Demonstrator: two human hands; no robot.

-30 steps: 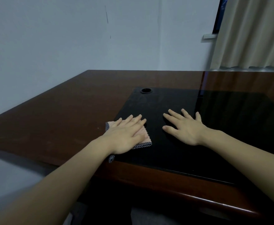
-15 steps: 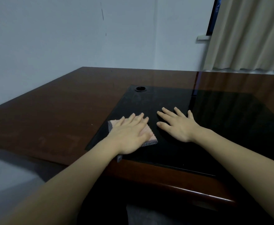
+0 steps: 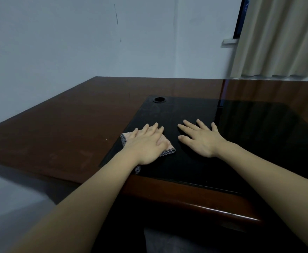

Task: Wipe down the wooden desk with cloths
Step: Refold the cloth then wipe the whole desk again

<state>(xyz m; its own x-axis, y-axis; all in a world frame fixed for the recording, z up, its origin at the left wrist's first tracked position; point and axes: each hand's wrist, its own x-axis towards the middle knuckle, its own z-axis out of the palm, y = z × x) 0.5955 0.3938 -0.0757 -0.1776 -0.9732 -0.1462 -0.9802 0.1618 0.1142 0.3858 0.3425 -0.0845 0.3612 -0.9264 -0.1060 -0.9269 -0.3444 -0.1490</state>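
A dark reddish wooden desk (image 3: 63,128) fills the view, with a black glossy inset panel (image 3: 195,165) near its front edge. My left hand (image 3: 146,143) lies flat with straight fingers on a small pink cloth (image 3: 168,147) with a dotted grey border, pressing it onto the panel's left part. The hand hides most of the cloth. My right hand (image 3: 200,137) rests flat and spread on the bare black panel just right of the cloth, holding nothing.
A round black cable hole (image 3: 159,99) sits at the panel's far left corner. A pale wall rises behind and to the left of the desk. A beige curtain (image 3: 281,37) hangs at the back right. The desk's rounded front edge (image 3: 204,207) runs below my forearms.
My left hand has slid the cloth to the right, from the panel's left border further onto the black panel, closer to my right hand. My right hand stays flat.
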